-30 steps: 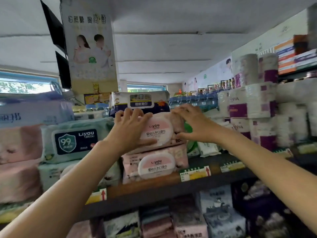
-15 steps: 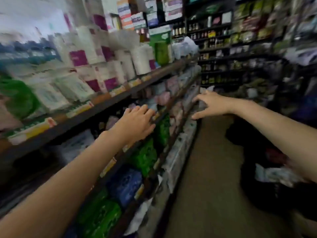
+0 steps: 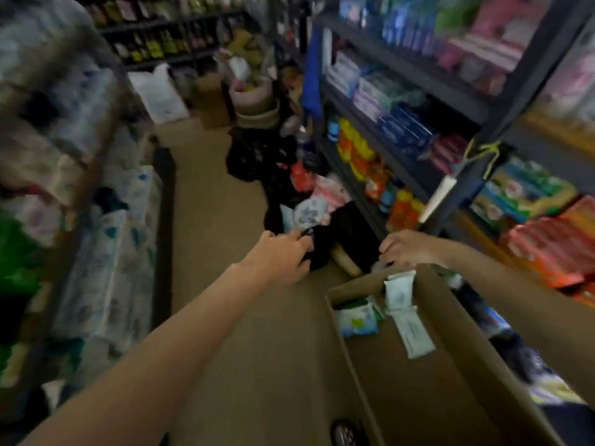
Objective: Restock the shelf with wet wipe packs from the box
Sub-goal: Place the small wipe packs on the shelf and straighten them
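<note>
Wet wipe packs [image 3: 401, 313] are lying in the far end of an open cardboard box [image 3: 450, 375], which is sitting on the aisle floor [image 3: 219, 201] at near right. Several white packs are showing: one standing against the far wall of the box, a long one lying flat just nearer, and one with a green and blue print at their left. The rest of the box bottom is showing bare cardboard.

The right hand [image 3: 406, 249] is hovering just past the far edge of the box, knuckles up, fingers curling downward; whether it is gripping anything I cannot tell. The left hand [image 3: 280, 256] is reaching out over the floor left of the box, fingers loosely bent toward a black bag [image 3: 322, 249]; contact is unclear through blur.

Beyond the hands, more black bags and pink and pale packets [image 3: 317, 201] are piling on the floor. Shelving [image 3: 428, 101] with coloured goods is running along the right; blurred stacked packs [image 3: 109, 259] are lining the left.
</note>
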